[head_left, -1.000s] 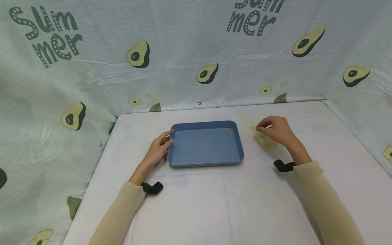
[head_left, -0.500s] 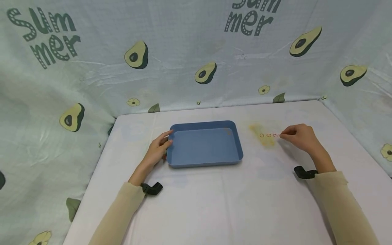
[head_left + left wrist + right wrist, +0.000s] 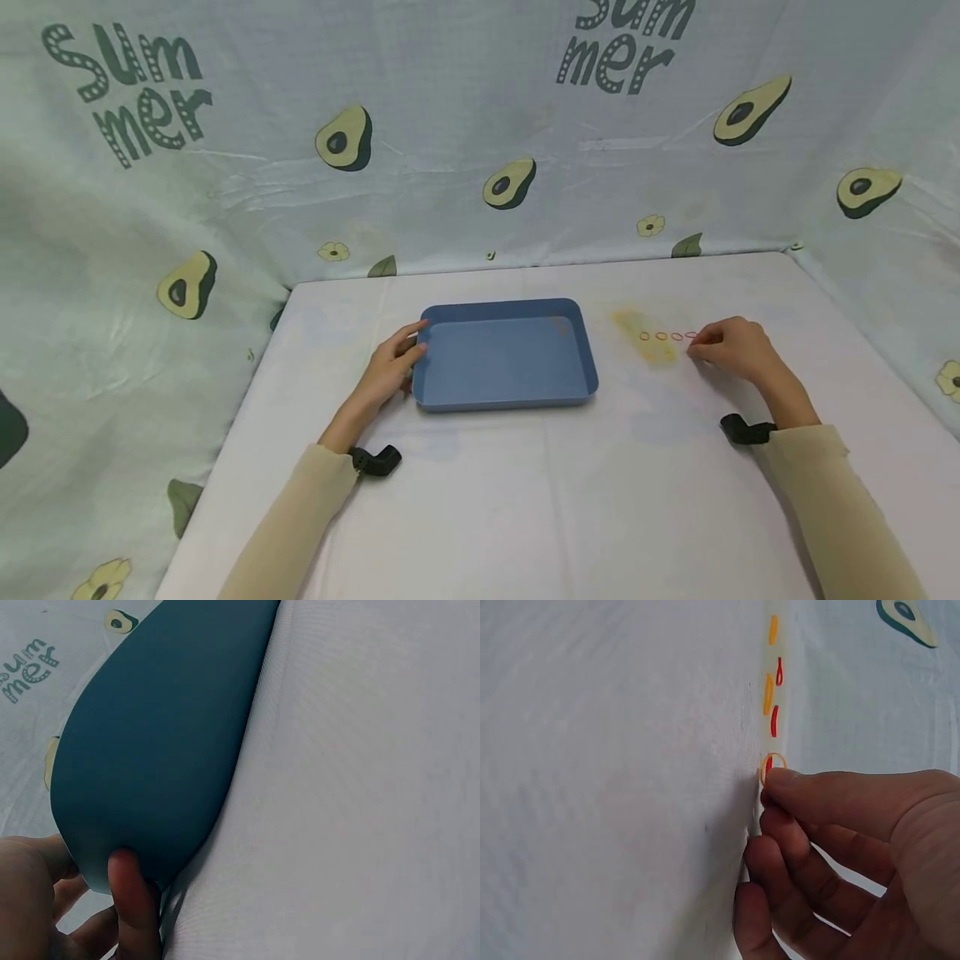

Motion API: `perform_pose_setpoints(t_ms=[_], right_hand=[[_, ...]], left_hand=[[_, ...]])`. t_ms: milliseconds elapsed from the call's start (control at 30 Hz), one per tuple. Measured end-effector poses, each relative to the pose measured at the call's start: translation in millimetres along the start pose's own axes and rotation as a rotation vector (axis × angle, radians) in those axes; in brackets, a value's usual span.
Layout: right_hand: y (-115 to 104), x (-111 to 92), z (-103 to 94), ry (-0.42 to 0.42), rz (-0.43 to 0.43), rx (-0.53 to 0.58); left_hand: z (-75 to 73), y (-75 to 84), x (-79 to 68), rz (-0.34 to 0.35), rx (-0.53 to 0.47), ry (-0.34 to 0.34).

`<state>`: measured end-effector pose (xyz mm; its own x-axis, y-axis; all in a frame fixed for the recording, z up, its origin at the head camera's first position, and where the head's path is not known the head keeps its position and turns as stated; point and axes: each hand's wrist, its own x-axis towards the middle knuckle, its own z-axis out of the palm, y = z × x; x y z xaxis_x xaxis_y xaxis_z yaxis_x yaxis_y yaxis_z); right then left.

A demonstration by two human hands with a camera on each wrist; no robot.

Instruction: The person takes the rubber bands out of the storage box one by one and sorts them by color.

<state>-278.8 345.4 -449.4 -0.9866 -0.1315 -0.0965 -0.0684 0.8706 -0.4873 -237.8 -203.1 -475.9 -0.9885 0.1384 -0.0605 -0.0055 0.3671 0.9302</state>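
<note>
My left hand (image 3: 386,367) grips the left end of a shallow blue tray (image 3: 506,358), thumb on its rim. The left wrist view shows thumb and fingers around the corner of the blue tray (image 3: 157,742). Right of the tray, my right hand (image 3: 738,350) is low over the white cloth. Between its thumb and forefinger it pinches a thin orange rubber band (image 3: 785,758), the lower part hidden by the thumb. Beyond the fingertips lie several red rubber bands (image 3: 774,721) and orange ones (image 3: 768,694). In the head view, the red bands (image 3: 661,337) form a row.
A white cloth (image 3: 480,500) covers the table, with a yellowish patch (image 3: 633,323) beside the red row. Behind the table hangs a pale curtain (image 3: 420,208) printed with avocados. Each wrist carries a small black camera mount (image 3: 377,461).
My right hand has moved right from the yellowish patch, uncovering the row of red bands, then slightly toward me. The left hand stays on the tray, which has not moved.
</note>
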Motion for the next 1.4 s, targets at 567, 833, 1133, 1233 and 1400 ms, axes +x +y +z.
perform_pose_setpoints(t_ms=[567,833,1133,1233,1400], right_hand=[[-3.2,3.0,-0.1,-0.032,-0.003,-0.019],[-2.1,2.3,-0.9,-0.040,0.012,-0.012],[0.2,1.9,0.1,-0.017,0.005,-0.019],[0.3,1.8,0.0,-0.011,-0.001,-0.023],[1.0,2.0,-0.2,-0.010,0.001,-0.028]], left_hand=[[-0.7,1.3,-3.3,-0.025,0.008,0.017],[0.1,2.2,-1.4,-0.010,0.018,0.011],[1.5,3.2,-1.1,-0.018,0.012,0.007],[1.8,2.8,-0.5,-0.016,0.014,0.006],[2.3,2.6,0.4,-0.016,0.015,0.004]])
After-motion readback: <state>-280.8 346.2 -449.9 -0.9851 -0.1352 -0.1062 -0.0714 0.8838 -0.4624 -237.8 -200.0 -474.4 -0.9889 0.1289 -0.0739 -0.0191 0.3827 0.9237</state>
